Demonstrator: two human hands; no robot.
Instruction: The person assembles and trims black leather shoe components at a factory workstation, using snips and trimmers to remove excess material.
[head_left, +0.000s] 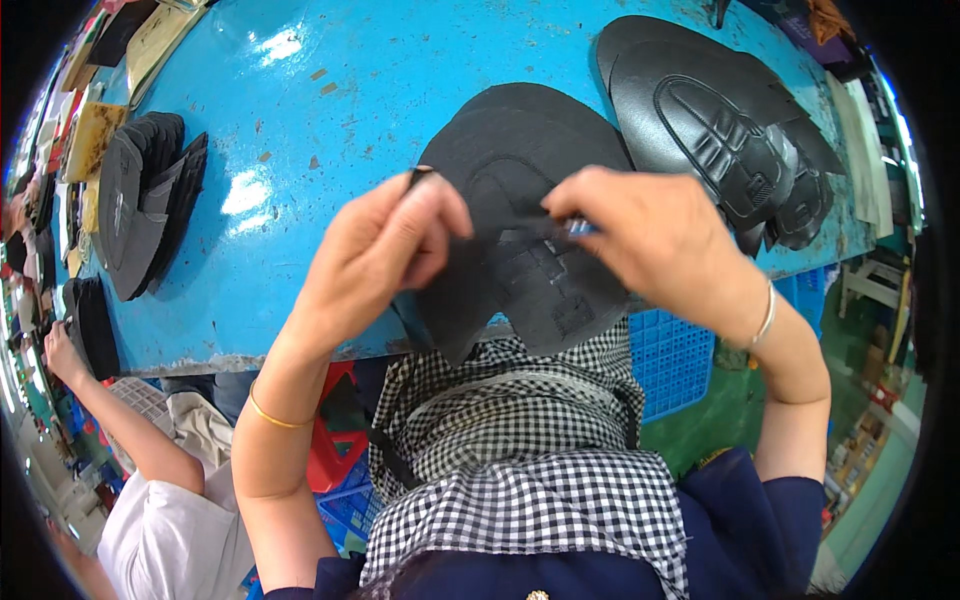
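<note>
Just in front of me a stack of black shoe-upper pieces (535, 135) with stitched lines lies on the blue table, its near end reaching over the edge. Above its left side hovers my left hand (390, 240), fingers curled closed, with a dark band on one finger; what it grips, if anything, is hidden. My right hand (655, 225) is closed over the stack's right side. A small blue-and-silver object (578, 227) shows between its fingers, too blurred to name. Between the two hands a dark blurred shape (510, 232) is hard to tell from the stack.
Shiny black shoe uppers (690, 110) are piled at the right. More black pieces (150, 200) lie stacked at the left of the blue table (290, 130). Below the table are a blue plastic crate (670, 365) and a red stool (340, 445). A co-worker's arm (135, 425) reaches in at left.
</note>
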